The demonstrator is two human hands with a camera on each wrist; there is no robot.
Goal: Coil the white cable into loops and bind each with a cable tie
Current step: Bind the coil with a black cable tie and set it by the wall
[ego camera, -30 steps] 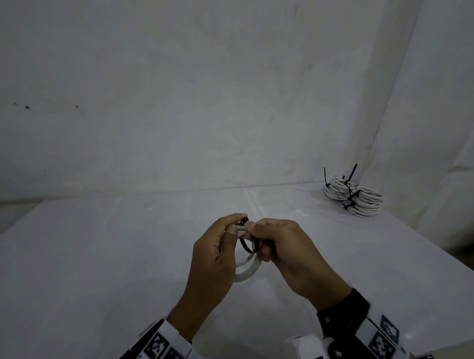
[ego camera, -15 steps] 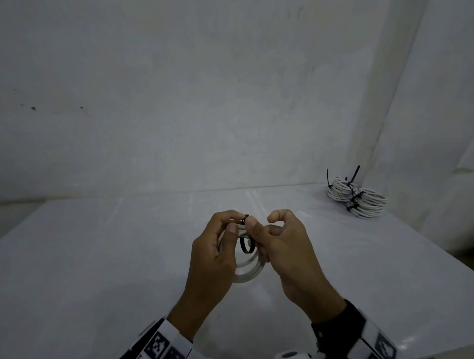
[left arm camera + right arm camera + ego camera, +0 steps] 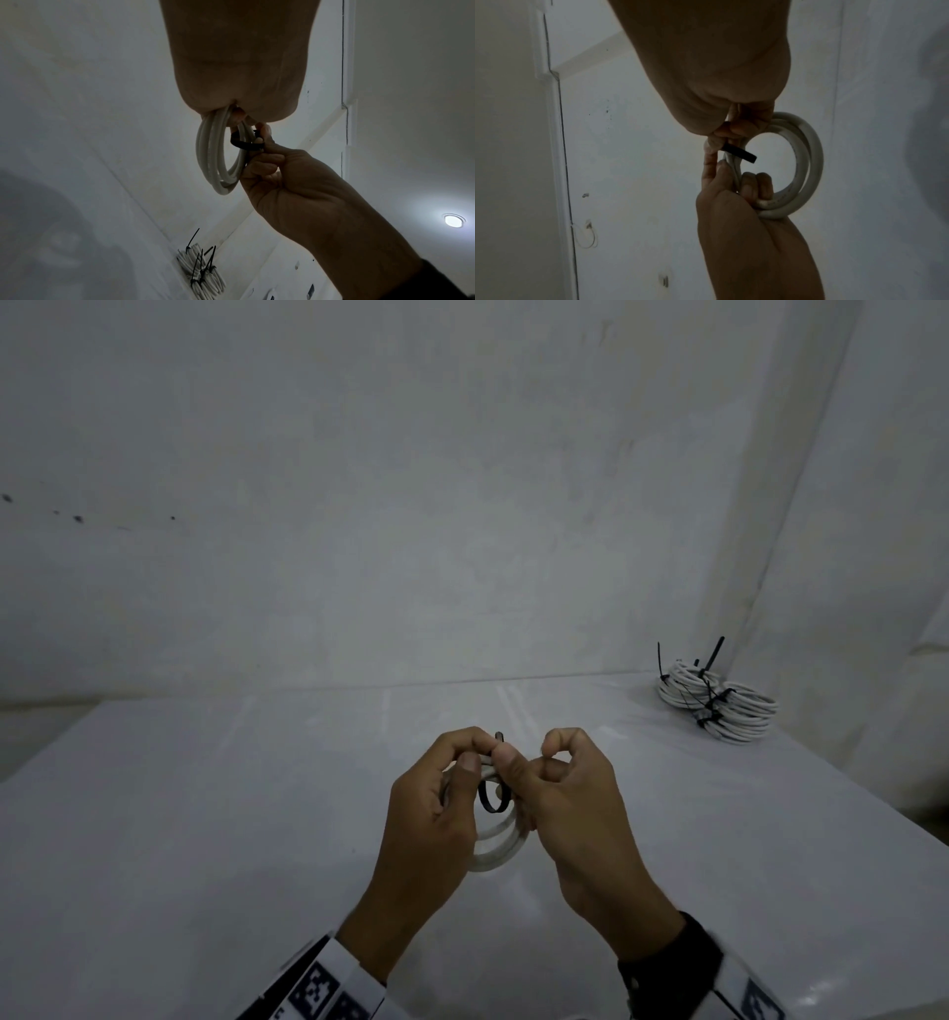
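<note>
A small coil of white cable (image 3: pixel 500 845) hangs above the table between both hands. My left hand (image 3: pixel 447 793) grips the coil's left side, fingers curled round the strands (image 3: pixel 754 188). A black cable tie (image 3: pixel 492 798) loops round the coil's top. My right hand (image 3: pixel 544 778) pinches the tie (image 3: pixel 248 145) between thumb and fingers, its index finger curled up clear of it. The tie's short end (image 3: pixel 499 737) pokes up between the thumbs. In the right wrist view the tie (image 3: pixel 739 155) crosses the white cable coil (image 3: pixel 805 162).
A pile of bound white coils (image 3: pixel 716 703) with black tie tails sticking up sits at the table's far right corner, also seen as the bound pile (image 3: pixel 201 270). The white table (image 3: pixel 205 814) meets a plain wall behind; its right edge drops off near the pile.
The right hand's index finger has lifted off and curled upward. The tie's loop has drawn a little smaller round the coil. The hands have stayed almost in the same place.
</note>
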